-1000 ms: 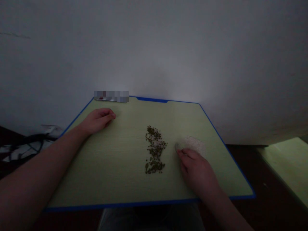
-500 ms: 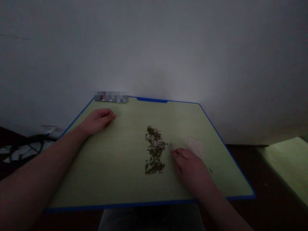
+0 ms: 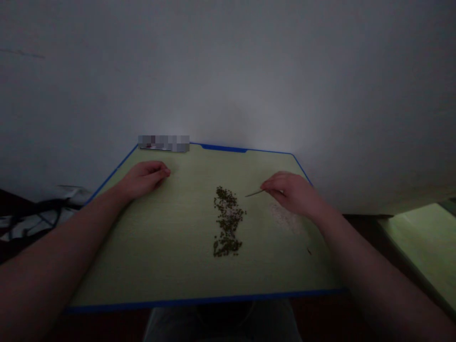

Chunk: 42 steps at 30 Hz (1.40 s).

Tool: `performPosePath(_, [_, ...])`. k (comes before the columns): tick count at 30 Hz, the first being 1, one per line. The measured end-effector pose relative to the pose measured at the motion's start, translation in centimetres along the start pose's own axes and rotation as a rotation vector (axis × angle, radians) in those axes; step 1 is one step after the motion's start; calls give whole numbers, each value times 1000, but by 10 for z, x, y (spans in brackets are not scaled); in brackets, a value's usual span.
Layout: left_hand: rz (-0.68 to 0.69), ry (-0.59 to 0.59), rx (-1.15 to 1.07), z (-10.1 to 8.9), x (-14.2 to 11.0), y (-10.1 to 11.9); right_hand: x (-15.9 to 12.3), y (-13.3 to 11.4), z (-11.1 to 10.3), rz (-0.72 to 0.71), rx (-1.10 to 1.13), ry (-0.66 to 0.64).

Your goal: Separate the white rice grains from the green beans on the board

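My right hand [image 3: 290,192] pinches a thin metal tool, seemingly a small spoon [image 3: 254,193], now viewed edge-on. Its tip points left, near the upper right side of a long patch of small green beans [image 3: 228,246]. Pale grains [image 3: 231,211] lie among the beans in the middle of that patch. A spread of pale, rice-like grains [image 3: 285,218] lies just below my right hand. My left hand [image 3: 147,178] rests on the left of the board with its fingers curled together; whether anything is inside them is hidden.
The pale folding table [image 3: 160,256] has a blue edge and stands against a grey wall [image 3: 228,71]. A blurred-out flat item [image 3: 164,143] sits at its far left corner. A small dark sliver [image 3: 309,251] lies at right. Dark cables [image 3: 39,209] are at the left.
My right hand first slid left toward the beans with the tool, then rose away to the far right side, turning the tool edge-on. My left hand has stayed put.
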<state>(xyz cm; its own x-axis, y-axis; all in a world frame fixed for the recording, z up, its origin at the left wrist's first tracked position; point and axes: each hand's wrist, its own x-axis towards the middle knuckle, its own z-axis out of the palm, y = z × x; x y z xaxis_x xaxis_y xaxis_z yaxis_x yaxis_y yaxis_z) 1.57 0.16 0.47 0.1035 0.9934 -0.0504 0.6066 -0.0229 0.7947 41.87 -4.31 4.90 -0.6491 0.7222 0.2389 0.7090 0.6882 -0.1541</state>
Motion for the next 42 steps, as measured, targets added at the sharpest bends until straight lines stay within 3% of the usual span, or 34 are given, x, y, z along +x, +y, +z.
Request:
performPosePath(4, [-2, 21, 20, 0, -2, 4, 7, 17, 17, -43, 49, -91])
performPosePath(11, [-4, 12, 18, 0, -2, 6, -42, 25, 4, -79, 100, -122])
performPosePath(14, [-3, 14, 9, 0, -2, 5, -59, 0, -4, -39, 28, 22])
performPosePath(17, [3, 12, -6, 0, -1, 4, -73, -45, -7, 117, 13, 113])
performPosePath(20, [-8, 22, 2, 0, -2, 5, -81, -85, 1, 160, 138, 7])
performPosePath(22, [-20, 28, 6, 1, -3, 5, -82, -98, 10, 138, 114, 3])
performPosePath(26, [-16, 14, -12, 1, -2, 4, -82, -100, 23, -5, -5, 0])
performPosePath(31, [2, 23, 17, 1, -2, 3, -89, -105, 22, -170, -25, 0])
performPosePath(42, [8, 14, -5, 0, 0, -1, -88, -110, 26, -200, 30, 41])
